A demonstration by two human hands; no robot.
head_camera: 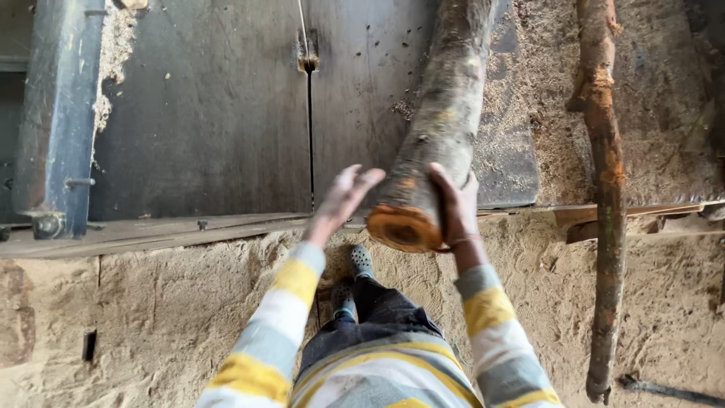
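Note:
A thick round log [442, 121] with grey bark lies lengthwise on the dark metal saw table [204, 128], its orange cut end [404, 228] jutting past the table's near edge. My right hand [455, 205] grips the right side of that end, thumb over the top. My left hand [343, 198] is open with fingers spread, just left of the log end and not touching it. A thin saw blade [310, 136] runs through a slot in the table, left of the log.
A thin crooked orange-barked branch [606, 196] stands upright at the right. A grey metal column [57, 113] rises at the left. Sawdust covers the floor and the table's right side. My feet [353, 283] stand just below the table edge.

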